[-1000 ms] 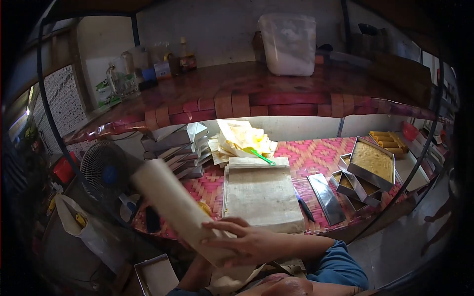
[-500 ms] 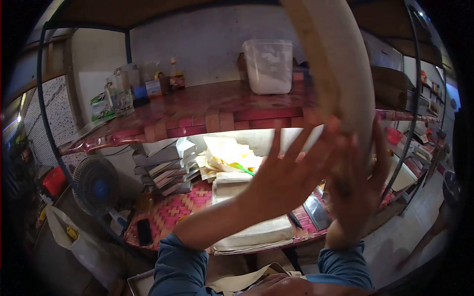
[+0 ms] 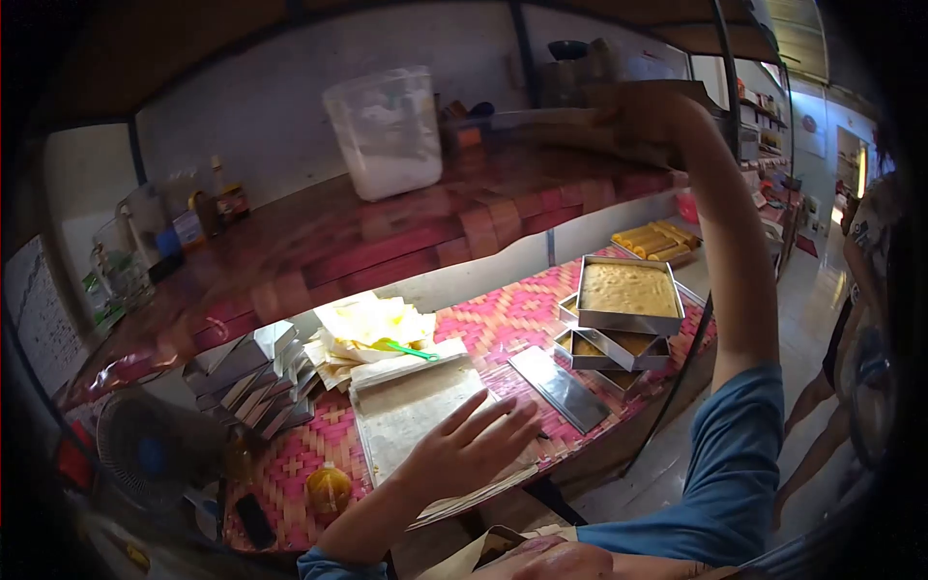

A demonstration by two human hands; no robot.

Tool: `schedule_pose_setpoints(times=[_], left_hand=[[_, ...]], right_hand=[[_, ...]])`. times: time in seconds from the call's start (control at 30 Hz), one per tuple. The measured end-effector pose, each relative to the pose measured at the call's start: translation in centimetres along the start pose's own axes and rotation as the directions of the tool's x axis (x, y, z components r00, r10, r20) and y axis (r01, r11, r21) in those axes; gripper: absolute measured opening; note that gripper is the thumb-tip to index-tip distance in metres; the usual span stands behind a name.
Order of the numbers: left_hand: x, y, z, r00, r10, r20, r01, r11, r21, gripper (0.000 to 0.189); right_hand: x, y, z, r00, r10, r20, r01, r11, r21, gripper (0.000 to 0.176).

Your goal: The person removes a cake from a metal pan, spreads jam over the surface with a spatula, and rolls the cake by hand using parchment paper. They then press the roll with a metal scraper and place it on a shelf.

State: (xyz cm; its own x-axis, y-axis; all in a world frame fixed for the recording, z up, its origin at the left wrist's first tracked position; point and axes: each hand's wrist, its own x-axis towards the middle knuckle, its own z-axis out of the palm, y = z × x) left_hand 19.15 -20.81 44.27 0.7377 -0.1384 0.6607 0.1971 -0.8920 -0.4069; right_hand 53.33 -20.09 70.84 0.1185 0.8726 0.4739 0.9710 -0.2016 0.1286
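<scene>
My left hand [image 3: 474, 445] is open, fingers spread, over a stack of pale paper sheets [image 3: 401, 406]. My right hand [image 3: 646, 114] reaches up to the upper shelf [image 3: 503, 227], at a long pale brown roll [image 3: 546, 124] lying there; its fingers are dark and smeared. A flat metal plate [image 3: 561, 389] lies right of the paper. Behind the stack, a green-handled tool [image 3: 411, 351] rests on crumpled yellowish paper [image 3: 372, 324]. Square metal tins are stacked to the right, the top tin [image 3: 630, 290] filled with a pale, bubbly mass.
A clear plastic tub of white powder [image 3: 387, 135] stands on the upper shelf. Yellow rolls [image 3: 655, 240] lie behind the tins. A phone [image 3: 255, 522], an amber jar [image 3: 328, 491] and a fan [image 3: 150, 449] are at left. Another person [image 3: 855, 290] is at far right.
The pale roll, upright between both hands before, now lies on the upper shelf. My left hand has come away and down over the paper; my right hand has risen. The view has swung right.
</scene>
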Motion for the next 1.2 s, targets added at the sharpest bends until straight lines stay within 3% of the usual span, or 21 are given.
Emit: schedule_pose_setpoints(times=[0.13,0.2,0.27,0.33,0.37,0.4,0.47,0.53,0.57,0.6,0.63,0.67,0.7,0.73,0.77,0.87,0.93,1.03,1.1,1.17,1.2], left_hand=[[-2.9,-0.6,1.9,0.984,-0.139,0.115,0.161,0.966,-0.202,0.037],[-5.4,-0.7,3.6,0.977,-0.182,0.114,0.207,0.943,-0.261,0.040],[-8.5,-0.3,5.0,0.895,-0.321,0.309,0.397,0.889,-0.227,0.031],[-11.1,0.2,6.8,0.843,-0.396,0.363,0.503,0.820,-0.273,0.031],[-12.4,0.5,7.5,0.813,-0.416,0.408,0.519,0.835,-0.183,0.031],[-14.0,1.0,8.3,0.779,-0.436,0.451,0.527,0.845,-0.093,0.031],[-17.6,2.3,10.2,0.704,-0.448,0.551,0.598,0.792,-0.120,0.036],[-19.0,3.6,10.8,0.582,-0.471,0.663,0.664,0.746,-0.053,0.048],[-19.5,3.9,10.8,0.527,-0.462,0.713,0.699,0.713,-0.055,0.061],[-19.6,4.3,10.7,0.518,-0.467,0.717,0.707,0.705,-0.051,0.061],[-19.5,4.8,10.7,0.521,-0.489,0.700,0.726,0.685,-0.062,0.063],[-19.5,5.2,10.6,0.525,-0.511,0.681,0.743,0.665,-0.074,0.066],[-19.5,5.4,10.7,0.520,-0.511,0.684,0.746,0.662,-0.073,0.066],[-19.5,5.6,10.7,0.524,-0.507,0.685,0.738,0.671,-0.068,0.067],[-19.6,5.6,10.7,0.532,-0.499,0.684,0.727,0.684,-0.065,0.068],[-19.9,6.0,10.9,0.547,-0.508,0.665,0.743,0.661,-0.106,0.064],[-19.7,6.2,10.9,0.557,-0.503,0.661,0.739,0.663,-0.118,0.061],[-19.5,6.6,11.0,0.573,-0.494,0.653,0.734,0.664,-0.141,0.056],[-19.5,6.8,11.0,0.572,-0.504,0.647,0.748,0.644,-0.159,0.050],[-19.5,6.8,11.1,0.589,-0.488,0.644,0.745,0.637,-0.199,0.052],[-19.6,6.8,11.0,0.593,-0.487,0.641,0.750,0.624,-0.221,0.053]], right_hand=[[2.9,5.0,2.7,0.999,0.044,-0.006,-0.044,0.990,-0.136,0.041],[3.2,6.2,3.7,0.999,0.041,-0.023,-0.043,0.994,-0.104,0.041],[3.7,8.1,5.3,0.999,0.027,-0.026,-0.029,0.997,-0.069,0.042],[4.3,11.4,8.0,0.913,-0.169,-0.372,0.129,0.983,-0.130,0.036],[3.4,11.0,8.9,0.924,-0.175,-0.339,0.147,0.983,-0.107,0.036],[1.2,10.2,8.7,0.890,-0.106,-0.443,-0.002,0.971,-0.237,0.034],[-3.4,7.7,8.9,0.756,-0.056,-0.652,-0.314,0.843,-0.436,0.030],[-8.1,5.4,14.0,0.357,-0.022,-0.934,-0.481,0.852,-0.204,0.030],[-10.1,-1.6,15.1,0.302,0.534,-0.789,-0.284,0.841,0.461,0.027],[-10.8,-6.1,18.5,0.392,0.608,-0.690,-0.158,0.784,0.601,0.026],[-12.1,-4.9,28.9,0.566,-0.005,-0.825,-0.036,0.999,-0.031,0.029],[-13.0,-8.0,35.0,0.836,0.246,-0.490,0.234,0.648,0.725,0.036],[-14.1,-14.6,30.4,0.976,0.179,-0.122,-0.041,0.707,0.706,0.036],[-14.6,-15.1,37.7,0.987,0.033,0.155,-0.117,0.813,0.570,0.040],[-15.9,-17.0,38.9,0.969,-0.011,0.248,-0.154,0.759,0.632,0.045],[-18.9,-18.7,43.2,0.965,0.061,0.255,-0.196,0.812,0.550,0.044],[-19.2,-18.7,42.4,0.960,0.035,0.278,-0.216,0.724,0.655,0.035],[-16.6,-15.5,38.2,0.975,0.214,-0.064,-0.119,0.739,0.663,0.026],[-13.5,-10.4,35.2,0.883,0.296,-0.363,-0.063,0.843,0.534,0.020],[-11.1,-4.9,30.5,0.845,0.493,-0.207,-0.323,0.779,0.537,0.021],[-11.5,-4.8,30.4,0.842,0.499,-0.207,-0.332,0.780,0.530,0.021]])
